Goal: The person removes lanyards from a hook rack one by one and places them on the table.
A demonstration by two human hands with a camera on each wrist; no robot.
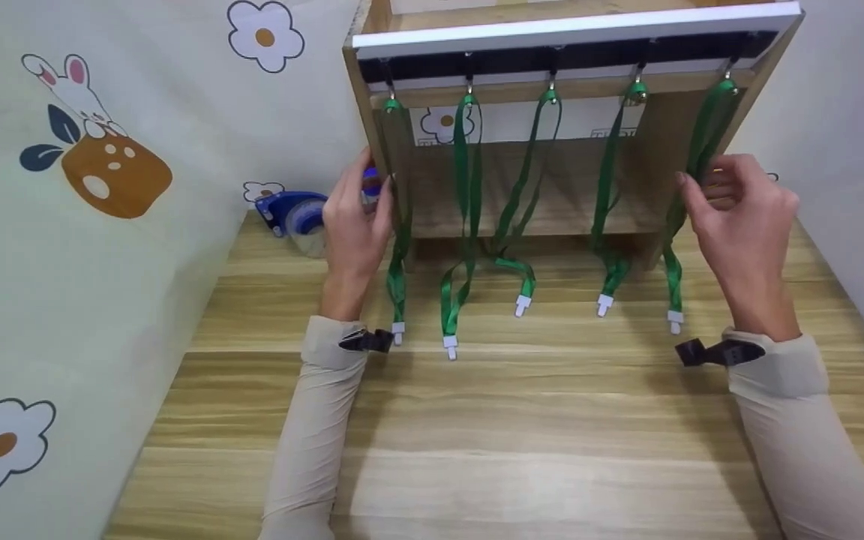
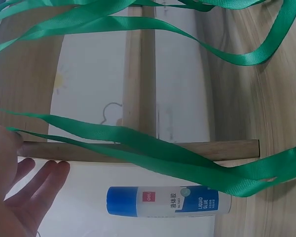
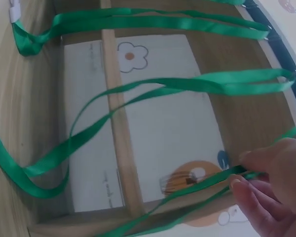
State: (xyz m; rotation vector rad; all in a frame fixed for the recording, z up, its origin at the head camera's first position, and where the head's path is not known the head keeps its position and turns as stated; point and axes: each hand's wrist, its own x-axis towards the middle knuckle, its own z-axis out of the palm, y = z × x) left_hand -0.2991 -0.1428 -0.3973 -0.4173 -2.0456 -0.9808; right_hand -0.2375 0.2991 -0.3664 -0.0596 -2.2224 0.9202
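Five green lanyards [image 1: 469,225], rightmost pinched by right hand [image 1: 739,217], hooks shadowed

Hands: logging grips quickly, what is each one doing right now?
Left hand: open, fingers straight beside the leftmost lanyard.
Right hand: pinching the rightmost lanyard.

The glue bottle [image 2: 168,202] bore a blue label reading "LIQUID GLUE", beside a small red brand square and lines of print too small to read. The backing sheet [image 1: 612,120] of the wooden rack showed partial lettering, "TH…", otherwise illegible.
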